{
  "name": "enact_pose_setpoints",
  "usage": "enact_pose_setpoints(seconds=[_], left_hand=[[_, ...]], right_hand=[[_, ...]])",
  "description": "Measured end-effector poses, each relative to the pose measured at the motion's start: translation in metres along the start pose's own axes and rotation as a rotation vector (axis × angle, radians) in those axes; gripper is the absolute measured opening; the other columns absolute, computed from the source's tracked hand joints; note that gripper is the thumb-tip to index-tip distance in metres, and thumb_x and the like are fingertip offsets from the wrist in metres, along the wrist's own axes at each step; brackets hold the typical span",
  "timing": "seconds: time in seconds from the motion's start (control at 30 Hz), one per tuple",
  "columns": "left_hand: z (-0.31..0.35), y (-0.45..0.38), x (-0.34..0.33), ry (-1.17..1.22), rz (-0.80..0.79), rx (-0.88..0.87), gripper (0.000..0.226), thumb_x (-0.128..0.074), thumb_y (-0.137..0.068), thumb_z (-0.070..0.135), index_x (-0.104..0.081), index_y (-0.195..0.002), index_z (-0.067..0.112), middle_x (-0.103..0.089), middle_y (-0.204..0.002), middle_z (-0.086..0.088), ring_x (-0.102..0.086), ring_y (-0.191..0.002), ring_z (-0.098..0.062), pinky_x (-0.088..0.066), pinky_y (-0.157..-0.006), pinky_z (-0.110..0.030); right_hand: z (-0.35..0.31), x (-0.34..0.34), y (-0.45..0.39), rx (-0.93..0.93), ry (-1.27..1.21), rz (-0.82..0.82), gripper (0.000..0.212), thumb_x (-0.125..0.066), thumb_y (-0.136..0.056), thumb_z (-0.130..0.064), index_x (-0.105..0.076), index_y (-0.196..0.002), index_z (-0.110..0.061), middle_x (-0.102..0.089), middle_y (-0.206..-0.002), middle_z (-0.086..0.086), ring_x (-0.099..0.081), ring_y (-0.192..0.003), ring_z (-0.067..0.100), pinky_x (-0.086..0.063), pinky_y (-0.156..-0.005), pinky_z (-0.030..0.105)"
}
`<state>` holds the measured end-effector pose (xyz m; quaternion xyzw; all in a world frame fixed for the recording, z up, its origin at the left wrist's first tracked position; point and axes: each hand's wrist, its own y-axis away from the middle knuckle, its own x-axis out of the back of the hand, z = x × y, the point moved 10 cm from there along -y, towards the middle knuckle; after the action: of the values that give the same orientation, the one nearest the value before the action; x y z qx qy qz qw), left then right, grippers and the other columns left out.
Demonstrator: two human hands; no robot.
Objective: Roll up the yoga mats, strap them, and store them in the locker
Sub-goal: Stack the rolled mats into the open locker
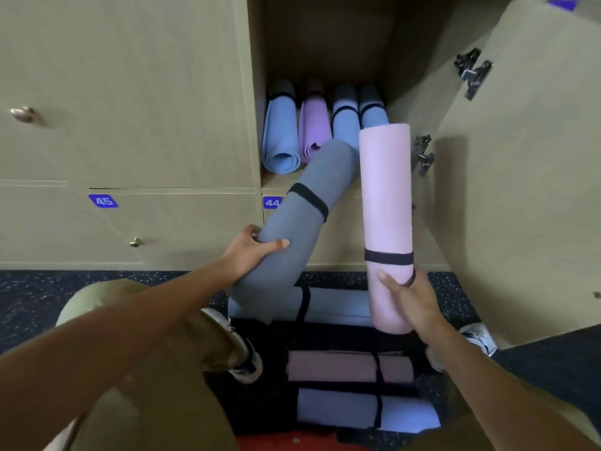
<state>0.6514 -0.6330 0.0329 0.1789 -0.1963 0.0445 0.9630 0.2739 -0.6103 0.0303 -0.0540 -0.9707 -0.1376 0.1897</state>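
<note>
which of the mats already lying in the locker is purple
The purple mat, second from the left in the locker. The other three rolled mats lying beside it are blue.

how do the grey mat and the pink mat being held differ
The grey mat leans at a slant with its far end at the locker opening; the pink mat is held nearly upright in front of it. The left hand holds the grey, the right hand the pink. The grey's strap sits near its middle, the pink's just above the grip. Both are rolled and have a black strap.
</note>
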Motion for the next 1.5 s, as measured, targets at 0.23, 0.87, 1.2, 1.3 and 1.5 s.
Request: enact_pose_setpoints(seconds=[0.23,0.87,1.2,1.3,1.5], left_hand=[[0.078,-0.005,0.0,0.192,0.058,-0.001,0.067,-0.083,-0.072,0.064,-0.056,-0.112,0.017,-0.07,-0.106,-0.002,-0.07,-0.093,-0.021,-0.059,-0.084,-0.042],[0.226,-0.157,0.028,0.166,0.275,0.002,0.092,-0.076,-0.078,0.066,-0.039,-0.145,0.014,-0.055,-0.137,-0.011,-0.058,-0.121,-0.036,-0.049,-0.1,-0.043],[0.239,-0.21,0.055,-0.357,0.331,-0.142,0.083,-0.069,-0.092,0.048,-0.027,-0.154,0.011,-0.049,-0.148,-0.02,-0.051,-0.132,-0.041,-0.046,-0.107,-0.046],[0.241,-0.203,0.047,-0.523,0.271,-0.298,0.078,-0.069,-0.093,0.046,-0.032,-0.154,0.016,-0.044,-0.152,-0.018,-0.047,-0.135,-0.04,-0.042,-0.11,-0.044],[0.253,-0.16,0.02,-1.003,0.239,-0.665,0.067,-0.056,-0.095,0.06,-0.046,-0.149,0.022,-0.042,-0.157,-0.006,-0.037,-0.142,-0.033,-0.037,-0.112,-0.045]], right_hand=[[-0.086,-0.004,-0.035,0.068,-0.039,-0.057,0.05,-0.072,-0.089,-0.053,-0.062,-0.123,-0.018,-0.073,-0.113,0.0,-0.071,-0.095,0.019,-0.056,-0.075,0.033],[-0.224,-0.046,-0.203,0.052,-0.069,-0.077,0.071,-0.069,-0.081,-0.068,-0.061,-0.121,-0.01,-0.072,-0.11,0.01,-0.074,-0.09,0.026,-0.06,-0.068,0.036],[-0.255,-0.094,-0.257,0.141,0.016,-0.024,0.06,-0.069,-0.096,-0.029,-0.045,-0.147,-0.012,-0.053,-0.145,0.009,-0.055,-0.129,0.028,-0.045,-0.108,0.036],[-0.26,-0.104,-0.255,0.18,0.072,-0.051,0.052,-0.067,-0.096,-0.033,-0.049,-0.142,-0.016,-0.059,-0.136,0.008,-0.059,-0.122,0.028,-0.048,-0.107,0.041],[-0.249,-0.111,-0.225,0.376,0.157,-0.246,0.083,-0.083,-0.081,-0.046,-0.042,-0.149,-0.024,-0.048,-0.138,-0.011,-0.05,-0.126,0.01,-0.044,-0.107,0.032]])
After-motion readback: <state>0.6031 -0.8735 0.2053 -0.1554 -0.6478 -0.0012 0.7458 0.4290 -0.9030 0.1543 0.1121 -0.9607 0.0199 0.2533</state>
